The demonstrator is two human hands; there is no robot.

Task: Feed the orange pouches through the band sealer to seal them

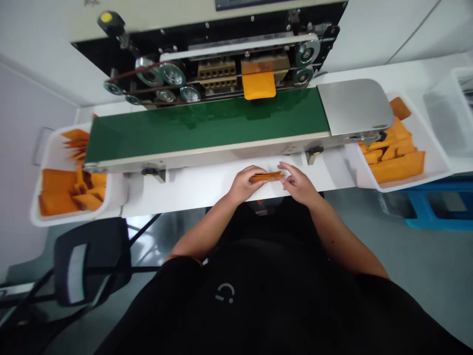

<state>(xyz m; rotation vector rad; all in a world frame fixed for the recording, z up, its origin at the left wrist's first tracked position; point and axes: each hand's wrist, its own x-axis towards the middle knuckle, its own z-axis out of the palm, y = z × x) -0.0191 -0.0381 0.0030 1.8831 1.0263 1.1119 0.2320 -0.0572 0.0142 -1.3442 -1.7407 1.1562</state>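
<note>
A thin stack of orange packets (266,176) is gripped in my left hand (244,184), low over the front of the white table. My right hand (301,185) is at the packets' right end with its fingers apart; whether a fingertip touches them I cannot tell. Beyond my hands runs the green conveyor belt (207,125) of a band sealing machine (218,64). One orange packet (259,86) hangs in the machine, its top edge between the bands and its lower part above the belt.
To the left, a white bin (37,207) holds many orange packets. Another white bin (436,170) with orange packets stands right of the metal end plate (355,106). A black chair (94,256) is at lower left, blue crates (439,204) at right. Black knobs (150,171) jut below the conveyor.
</note>
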